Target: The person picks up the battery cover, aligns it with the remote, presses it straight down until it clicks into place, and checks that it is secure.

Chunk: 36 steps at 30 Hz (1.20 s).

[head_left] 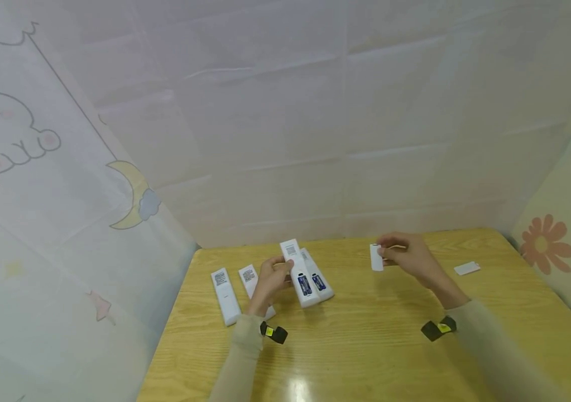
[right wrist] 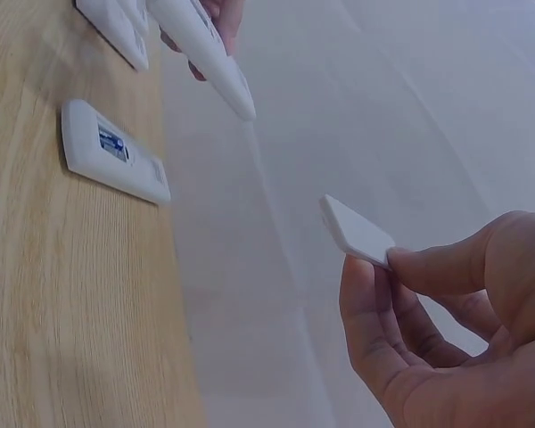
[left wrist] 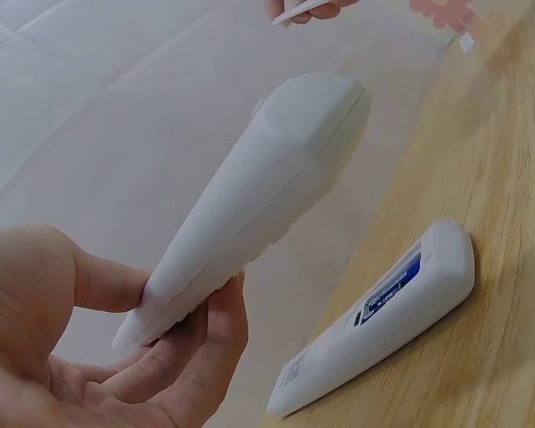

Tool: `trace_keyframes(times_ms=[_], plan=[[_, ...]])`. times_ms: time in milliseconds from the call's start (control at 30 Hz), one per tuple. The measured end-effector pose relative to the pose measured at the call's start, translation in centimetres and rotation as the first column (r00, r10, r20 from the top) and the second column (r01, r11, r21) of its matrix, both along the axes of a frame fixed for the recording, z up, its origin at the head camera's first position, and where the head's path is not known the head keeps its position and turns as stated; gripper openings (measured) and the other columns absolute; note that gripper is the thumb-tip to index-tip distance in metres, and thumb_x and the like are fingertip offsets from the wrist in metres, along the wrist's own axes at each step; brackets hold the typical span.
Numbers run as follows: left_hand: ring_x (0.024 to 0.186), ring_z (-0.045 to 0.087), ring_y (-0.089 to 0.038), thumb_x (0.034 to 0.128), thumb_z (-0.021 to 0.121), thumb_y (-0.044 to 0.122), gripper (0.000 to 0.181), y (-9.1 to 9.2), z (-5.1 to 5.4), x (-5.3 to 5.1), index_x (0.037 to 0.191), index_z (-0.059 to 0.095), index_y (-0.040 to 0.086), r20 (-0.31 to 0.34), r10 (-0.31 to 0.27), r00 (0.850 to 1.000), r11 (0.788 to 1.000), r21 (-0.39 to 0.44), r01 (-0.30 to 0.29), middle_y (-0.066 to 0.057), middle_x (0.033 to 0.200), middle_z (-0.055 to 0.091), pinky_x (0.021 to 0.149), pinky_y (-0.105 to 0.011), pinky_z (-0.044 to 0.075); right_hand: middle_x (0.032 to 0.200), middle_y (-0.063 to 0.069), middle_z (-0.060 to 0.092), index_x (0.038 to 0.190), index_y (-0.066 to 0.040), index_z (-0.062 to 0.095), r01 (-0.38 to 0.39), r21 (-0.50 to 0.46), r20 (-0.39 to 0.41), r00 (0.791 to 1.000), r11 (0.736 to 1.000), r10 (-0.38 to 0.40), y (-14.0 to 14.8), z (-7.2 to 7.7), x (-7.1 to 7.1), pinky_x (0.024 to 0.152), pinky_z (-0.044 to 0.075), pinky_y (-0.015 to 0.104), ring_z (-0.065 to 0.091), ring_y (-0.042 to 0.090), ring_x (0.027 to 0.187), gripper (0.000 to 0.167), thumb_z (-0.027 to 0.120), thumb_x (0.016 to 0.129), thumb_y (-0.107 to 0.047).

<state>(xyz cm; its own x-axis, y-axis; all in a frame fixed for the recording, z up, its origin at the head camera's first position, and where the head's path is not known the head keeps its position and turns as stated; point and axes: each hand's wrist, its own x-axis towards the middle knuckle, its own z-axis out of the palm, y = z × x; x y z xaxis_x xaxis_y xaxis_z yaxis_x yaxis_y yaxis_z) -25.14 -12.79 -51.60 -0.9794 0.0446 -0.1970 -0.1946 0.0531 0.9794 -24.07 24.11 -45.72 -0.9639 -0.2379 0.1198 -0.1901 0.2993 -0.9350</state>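
My left hand (head_left: 271, 277) grips a white remote control (head_left: 296, 273) by its narrower end, thumb on one side and fingers on the other. Its battery compartment is uncovered, and blue batteries (head_left: 305, 285) show inside. Between thumb and fingers, my right hand (head_left: 408, 255) pinches a small white battery cover (head_left: 376, 257), held above the table and apart from the remote. Just beyond the held remote, a second white remote (left wrist: 374, 312) lies on the table, its compartment also uncovered with blue batteries in it.
Two more white remotes lie at the left of the wooden table (head_left: 355, 357): one outermost (head_left: 226, 296), the other (head_left: 248, 277) partly hidden by the left hand. Another white battery cover (head_left: 467, 268) lies at the right. A fabric-covered wall (head_left: 285, 139) rises behind the table.
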Motion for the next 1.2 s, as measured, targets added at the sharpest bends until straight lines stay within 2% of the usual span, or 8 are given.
trace_keyframes(times_ms=[133,300,767,900,1000,1200], plan=[[0.105,0.077,-0.036,0.1089,0.062,0.025,0.054,0.3,0.1,0.2,0.15,0.048,-0.008,-0.002,-0.003,1.0,1.0,0.006,0.003,-0.028,0.131,0.07,0.09,-0.042,0.067,0.127,0.032,0.063,0.134,0.008,0.065,-0.007,-0.015,0.012,1.0,1.0,0.007,-0.7,0.0,0.1,0.086,0.068,0.037,0.074,0.009,0.1,0.033,0.068,0.106,-0.009],[0.103,0.078,-0.035,0.1085,0.063,0.024,0.054,0.8,0.1,0.1,0.148,0.049,-0.009,-0.003,-0.006,1.0,1.0,0.017,0.006,-0.028,0.13,0.071,0.088,-0.041,0.067,0.127,0.032,0.063,0.134,0.008,0.065,-0.02,-0.042,0.018,1.0,0.999,0.021,-1.6,-0.1,0.2,0.085,0.068,0.034,0.074,0.01,0.102,0.033,0.068,0.106,-0.008],[0.104,0.078,-0.036,0.1069,0.066,0.029,0.06,1.7,0.2,0.5,0.151,0.047,-0.007,-0.01,-0.037,0.999,0.998,0.049,0.037,-0.023,0.124,0.074,0.09,-0.042,0.067,0.129,0.03,0.064,0.133,0.005,0.068,-0.056,-0.078,0.038,0.998,0.995,0.059,-3.4,0.3,0.6,0.092,0.066,0.049,0.075,0.014,0.105,0.031,0.068,0.106,-0.009],[0.103,0.078,-0.036,0.1068,0.066,0.028,0.059,2.0,0.2,0.6,0.15,0.048,-0.008,-0.021,-0.049,0.999,0.998,0.05,0.05,-0.023,0.122,0.075,0.089,-0.043,0.067,0.13,0.03,0.065,0.133,0.006,0.067,-0.063,-0.067,0.025,0.998,0.996,0.064,-3.8,0.5,0.8,0.089,0.067,0.043,0.075,0.023,0.109,0.031,0.068,0.106,-0.01],[0.102,0.078,-0.035,0.107,0.066,0.026,0.057,2.3,0.3,0.6,0.149,0.049,-0.009,-0.03,-0.059,0.998,0.997,0.051,0.061,-0.024,0.122,0.075,0.089,-0.044,0.067,0.131,0.031,0.064,0.133,0.008,0.066,-0.074,-0.078,0.029,0.997,0.994,0.077,-4.1,0.7,0.9,0.09,0.067,0.043,0.074,0.03,0.113,0.033,0.068,0.105,-0.009],[0.099,0.079,-0.033,0.107,0.066,0.026,0.055,2.6,0.8,0.6,0.148,0.051,-0.009,-0.042,-0.065,0.997,0.996,0.065,0.067,-0.024,0.122,0.075,0.086,-0.041,0.068,0.129,0.031,0.065,0.131,0.009,0.067,-0.068,-0.107,0.05,0.996,0.992,0.074,-5.0,0.8,1.0,0.088,0.068,0.041,0.074,0.031,0.111,0.032,0.07,0.104,-0.007]])
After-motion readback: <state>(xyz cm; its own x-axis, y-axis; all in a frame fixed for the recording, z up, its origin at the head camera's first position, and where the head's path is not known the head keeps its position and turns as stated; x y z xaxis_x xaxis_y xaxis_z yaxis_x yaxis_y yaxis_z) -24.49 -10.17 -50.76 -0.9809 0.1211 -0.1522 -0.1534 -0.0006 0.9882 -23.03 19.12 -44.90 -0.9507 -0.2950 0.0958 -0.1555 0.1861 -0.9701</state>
